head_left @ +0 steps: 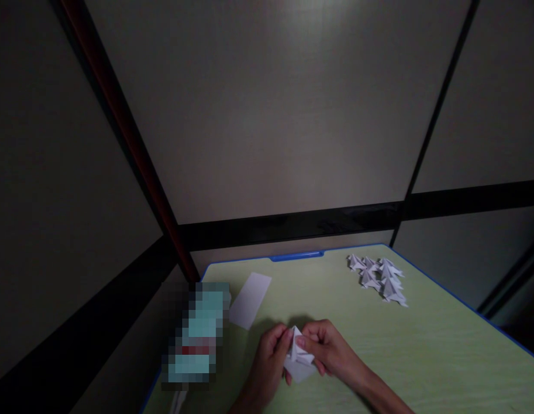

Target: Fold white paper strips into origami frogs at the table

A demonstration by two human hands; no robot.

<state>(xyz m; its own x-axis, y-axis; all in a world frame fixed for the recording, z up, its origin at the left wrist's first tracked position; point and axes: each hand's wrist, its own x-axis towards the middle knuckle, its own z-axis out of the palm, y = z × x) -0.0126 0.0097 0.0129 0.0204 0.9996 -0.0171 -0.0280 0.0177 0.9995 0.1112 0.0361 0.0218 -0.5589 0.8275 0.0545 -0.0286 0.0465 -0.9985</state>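
Note:
A partly folded piece of white paper (299, 369) is held between both hands above the green table, near its front. My left hand (271, 352) pinches its left side, the thumb by the pointed top fold. My right hand (326, 345) grips the right side, with the thumb pressed on the front of the folds. Fingers hide the paper's edges and its back. Beyond, at the table's far right, several folded white paper figures (390, 284) with pointed tops sit in a close group. A flat white paper sheet (250, 300) lies to the left, past my left hand.
The light green table (422, 356) has a blue rim and a blue handle-like strip (298, 256) at its far edge. On the left lies a pixelated teal object (202, 328), with a pale cable-like piece at its near end. Panelled walls (284, 126) stand close behind.

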